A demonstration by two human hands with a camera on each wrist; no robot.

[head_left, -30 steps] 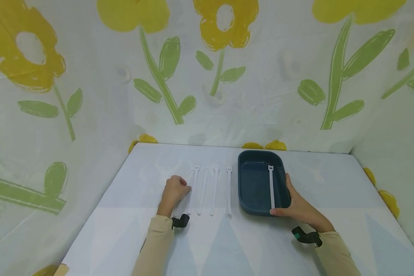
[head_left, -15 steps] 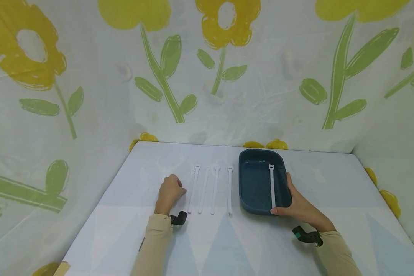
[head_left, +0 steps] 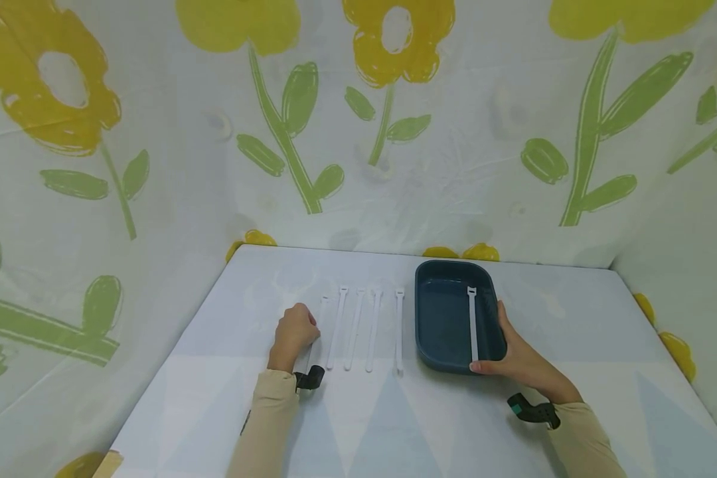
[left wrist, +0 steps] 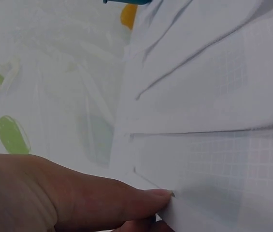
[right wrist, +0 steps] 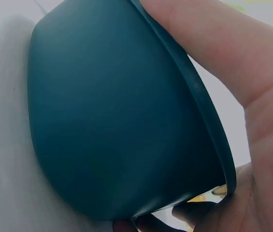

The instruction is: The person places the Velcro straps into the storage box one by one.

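Note:
In the head view my left hand (head_left: 294, 333) pinches a thin white cable tie (head_left: 325, 307) just above the table; its far end shows beyond the fingers. The left wrist view shows the thumb (left wrist: 141, 200) pressed over the fingers at the strip. To the right lie several more white cable ties, roughly parallel, the nearest one (head_left: 337, 330) beside my left hand. My right hand (head_left: 516, 355) grips the dark blue tray (head_left: 425, 362) at its near right corner, thumb over the rim and fingers along the side wall. One white tie (head_left: 472, 322) lies inside the tray, its near end by the thumb.
The tray stands on a white and pale blue table (head_left: 382, 425) right of the loose ties. Flower-printed cloth (head_left: 454, 199) walls off the table's back and sides.
My left hand has shifted slightly left, and the leftmost cable tie has come away from its neighbour with it. My right hand and the tray have stayed in place.

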